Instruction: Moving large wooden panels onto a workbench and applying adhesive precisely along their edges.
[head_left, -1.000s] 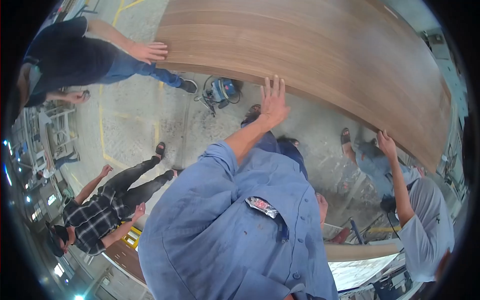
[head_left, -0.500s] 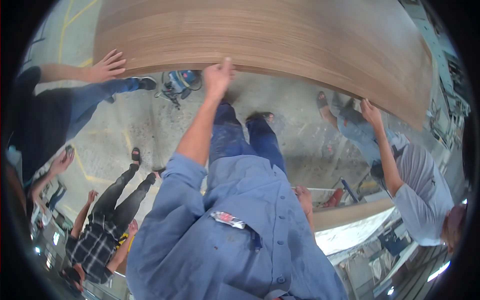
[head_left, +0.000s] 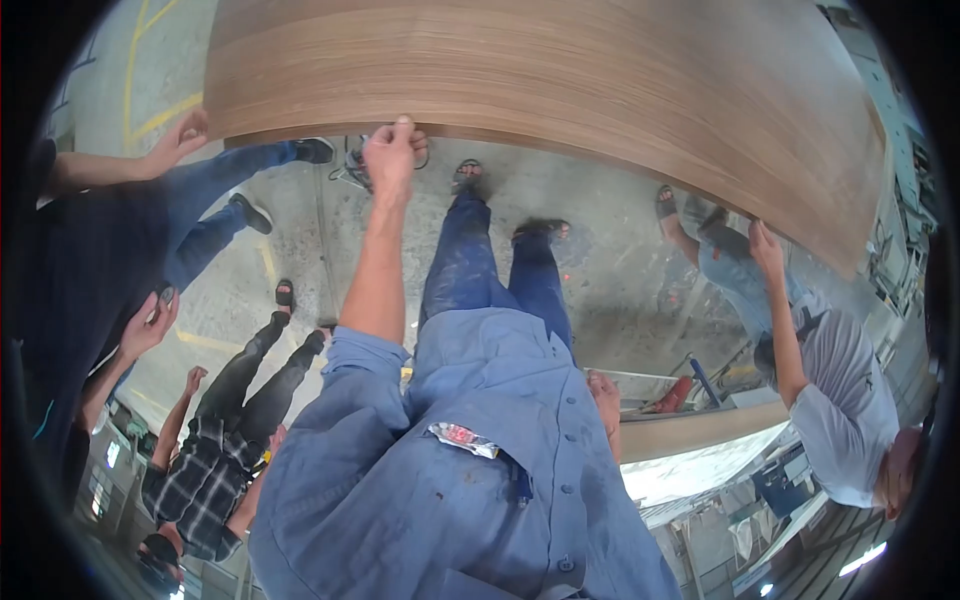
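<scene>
Left hand grips the wooden panel edge, fingers closed. Right hand hangs apart from it, fingers' state unclear.

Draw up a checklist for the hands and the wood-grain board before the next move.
1. Left hand on the wood-grain board: ok, gripping the near edge, thumb on top.
2. Right hand on the board: not ok, low beside the body, away from it.
3. Right co-worker's hand on the board: ok, at the near edge.
4. Left co-worker's upper hand on the board: cannot tell, close to the corner, contact unclear.
5. Floor by the near edge free of gear: not ok, a machine shows, partly hidden.
6. Far edge supported: cannot tell, out of view.
</scene>
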